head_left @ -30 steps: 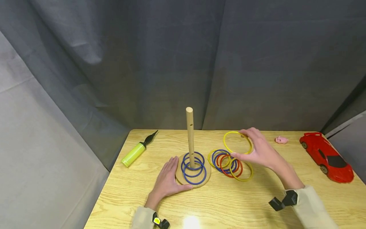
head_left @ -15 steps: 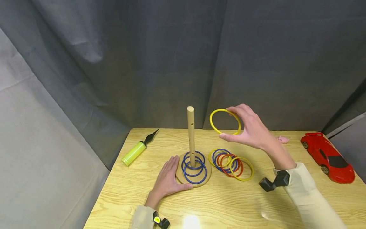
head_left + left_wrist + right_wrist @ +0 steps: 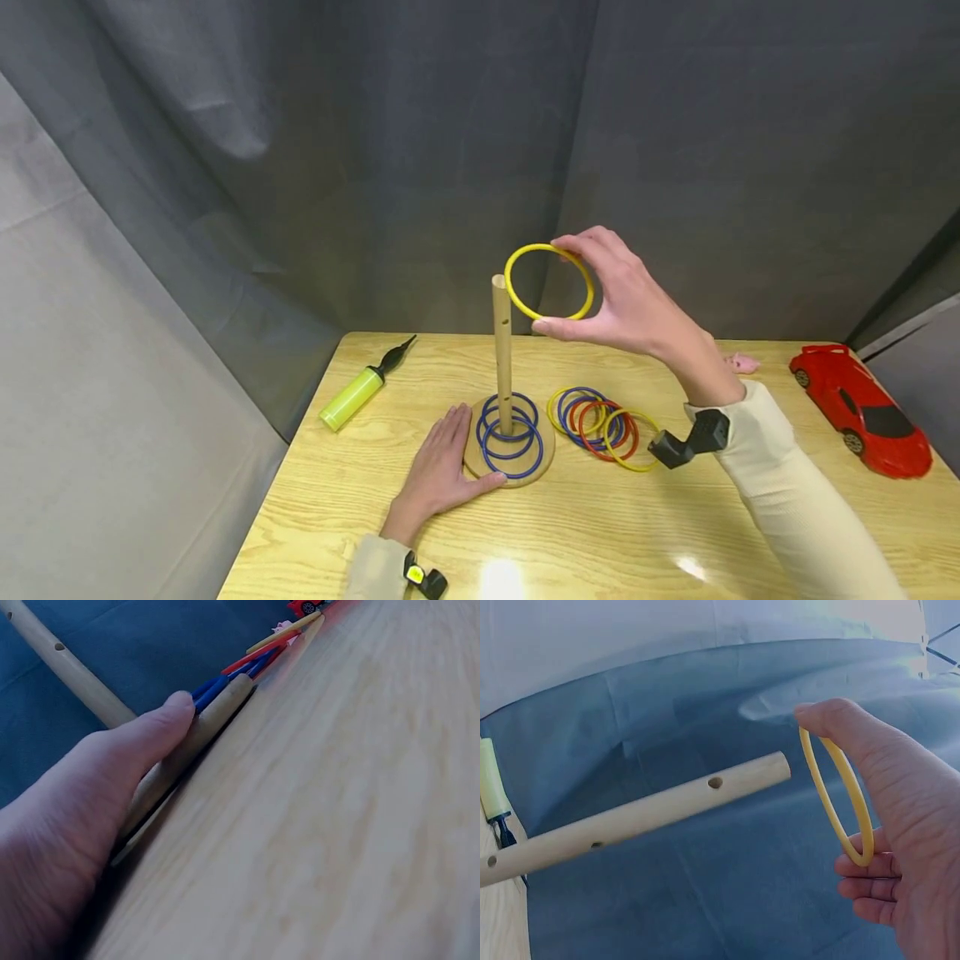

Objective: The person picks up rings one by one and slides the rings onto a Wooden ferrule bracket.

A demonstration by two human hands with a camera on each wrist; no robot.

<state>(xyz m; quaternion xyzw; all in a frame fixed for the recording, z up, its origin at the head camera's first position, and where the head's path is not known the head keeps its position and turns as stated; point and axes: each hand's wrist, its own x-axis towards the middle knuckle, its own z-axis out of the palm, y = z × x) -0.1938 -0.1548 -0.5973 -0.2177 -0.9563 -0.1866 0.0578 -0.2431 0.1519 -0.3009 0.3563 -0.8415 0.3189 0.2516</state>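
Held up near the top of the wooden post is a yellow ring, pinched by its rim between the thumb and fingers of my right hand. In the right wrist view the ring is just beyond the post's tip, not around it. Several blue rings lie around the post's foot on the round wooden base. My left hand rests against the base's left and front edge, fingers straight, thumb spread. In the left wrist view its thumb touches the base's rim.
An overlapping pile of yellow, blue and red rings lies right of the base. A green hand pump lies at left. A small pink pig and a red toy car are at right. A grey curtain hangs behind.
My right hand has lifted the yellow ring from above the pile, up and left to the post's top. My left hand has stayed at the base.
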